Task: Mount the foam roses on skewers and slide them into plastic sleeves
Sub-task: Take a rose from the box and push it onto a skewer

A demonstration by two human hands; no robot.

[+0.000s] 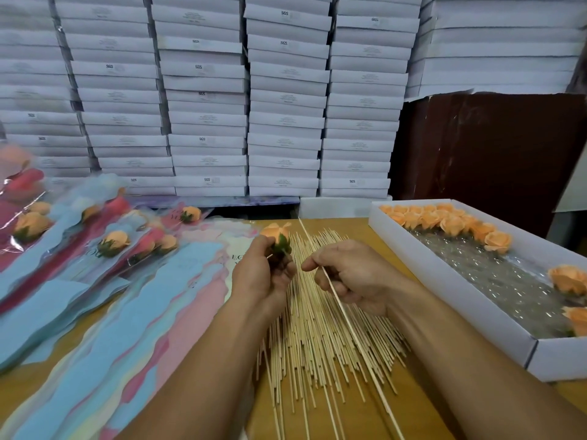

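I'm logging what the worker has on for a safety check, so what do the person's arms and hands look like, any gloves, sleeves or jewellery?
Both forearms are bare as far as the picture shows, with no sleeve in view. The left hand and the right hand wear no gloves. No ring, watch, bracelet or bandage shows on either hand or wrist. The picture is slightly blurred, so very small items could be missed.

Small packing workshop or stockroom, wall of stacked white boxes behind table, skewer pile, sleeved roses along left edge
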